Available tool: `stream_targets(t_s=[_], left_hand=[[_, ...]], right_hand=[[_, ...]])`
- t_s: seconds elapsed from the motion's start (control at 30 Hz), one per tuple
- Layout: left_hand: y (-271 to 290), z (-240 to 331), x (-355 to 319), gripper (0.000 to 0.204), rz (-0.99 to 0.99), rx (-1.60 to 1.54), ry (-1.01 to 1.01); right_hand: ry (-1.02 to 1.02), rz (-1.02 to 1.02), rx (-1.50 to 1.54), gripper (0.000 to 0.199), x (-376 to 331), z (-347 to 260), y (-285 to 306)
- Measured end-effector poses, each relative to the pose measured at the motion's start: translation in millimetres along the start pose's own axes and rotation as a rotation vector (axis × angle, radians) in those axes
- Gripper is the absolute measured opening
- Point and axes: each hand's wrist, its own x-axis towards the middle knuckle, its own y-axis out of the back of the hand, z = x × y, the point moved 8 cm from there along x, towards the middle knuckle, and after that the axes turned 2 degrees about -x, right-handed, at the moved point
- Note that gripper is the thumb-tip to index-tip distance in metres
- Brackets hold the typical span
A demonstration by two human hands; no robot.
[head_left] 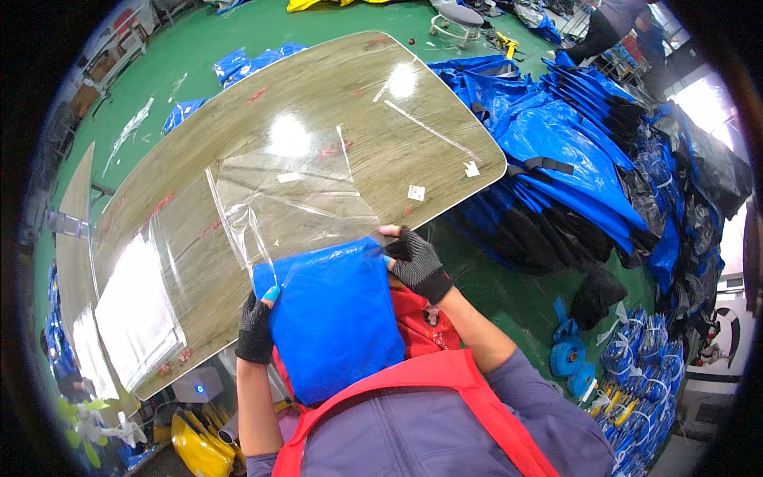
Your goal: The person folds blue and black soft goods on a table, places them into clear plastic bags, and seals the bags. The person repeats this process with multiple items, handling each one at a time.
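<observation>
A folded blue tarp bundle [334, 318] is held against my chest, its upper end entering a clear plastic bag [294, 207] that lies open over the wooden table [238, 119]. My left hand [256, 327], in a black fingerless glove, grips the bundle's left edge together with the bag's mouth. In the same kind of glove, my right hand [416, 262] pinches the bundle's top right corner and the bag film there.
A stack of clear bags [135, 318] lies on the table's left end. A heap of blue and black folded tarps [588, 159] fills the floor to the right. Blue tape rolls [568, 358] and cord bundles [644, 374] lie lower right. A person [612, 24] bends far back.
</observation>
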Motion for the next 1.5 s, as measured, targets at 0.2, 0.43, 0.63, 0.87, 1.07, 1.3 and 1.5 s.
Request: stream_targets(t_s=[0.2, 0.43, 0.63, 0.87, 1.07, 1.3, 1.5], left_hand=[[9.8, -4.0, -2.2, 0.044, 0.012, 0.048, -0.095], [10.3, -9.8, -5.8, 0.041, 0.053, 0.038, -0.113], [-6.2, 6.9, -16.8, 0.055, 0.042, 0.047, -0.291], [-3.4, 10.5, -22.8, 0.060, 0.061, 0.066, -0.305], [3.1, 18.4, -1.1, 0.052, 0.082, -0.052, -0.228], [7.4, 13.6, 0.0, 0.052, 0.098, 0.180, -0.147], [-15.8, 14.6, -3.5, 0.061, -0.115, 0.205, -0.269]], right_hand=[[-0.006, -0.021, 0.370, 0.034, 19.4, 16.0, -39.0], [-0.217, -0.209, 0.972, 0.042, 5.8, -8.7, -58.9], [-0.285, -0.059, 0.407, 0.042, 14.5, -10.0, -48.5], [-0.345, -0.018, 0.495, 0.042, 10.2, -6.5, -57.3], [-0.220, 0.057, -0.010, 0.055, 12.7, -8.6, -50.3], [-0.455, -0.216, -0.019, 0.050, -56.9, 29.1, -46.3], [0.049, 0.433, -0.169, 0.030, 3.2, -4.5, 3.0]])
